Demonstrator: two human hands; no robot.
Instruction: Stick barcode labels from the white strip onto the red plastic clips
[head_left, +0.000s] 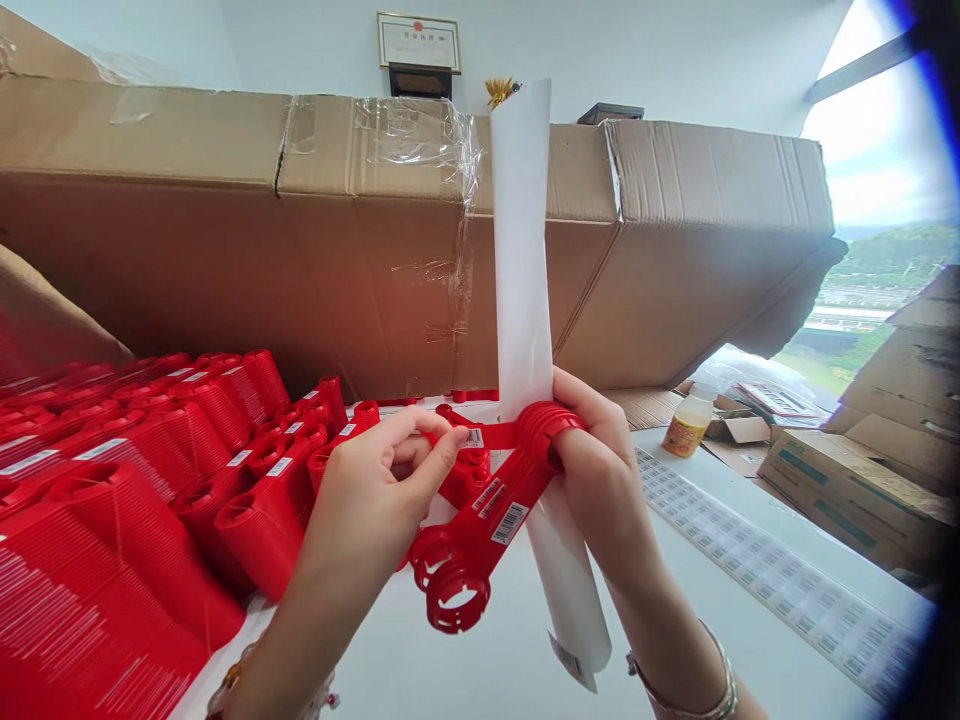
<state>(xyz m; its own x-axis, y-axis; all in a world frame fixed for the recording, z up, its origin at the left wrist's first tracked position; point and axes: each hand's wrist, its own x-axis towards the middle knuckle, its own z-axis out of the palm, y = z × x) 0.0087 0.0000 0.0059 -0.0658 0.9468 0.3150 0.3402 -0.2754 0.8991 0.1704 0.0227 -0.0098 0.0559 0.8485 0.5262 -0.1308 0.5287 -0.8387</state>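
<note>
My right hand [600, 470] is closed around a small stack of flat red plastic pieces [480, 520] with ring-shaped ends, together with a long white paper strip [521, 260] that stands up from the hand and curls down below it. Barcode stickers [510, 522] show on the red pieces. My left hand [382, 480] pinches at the top piece beside a barcode sticker [474, 438], its thumb and forefinger pressed on the red plastic.
Rows of stacked red plastic pieces [150, 470] fill the left of the white table [510, 660]. A long sheet of barcode labels [757, 570] lies at the right. Large cardboard boxes [300, 240] form a wall behind. A small bottle [688, 425] and smaller boxes [847, 490] stand at right.
</note>
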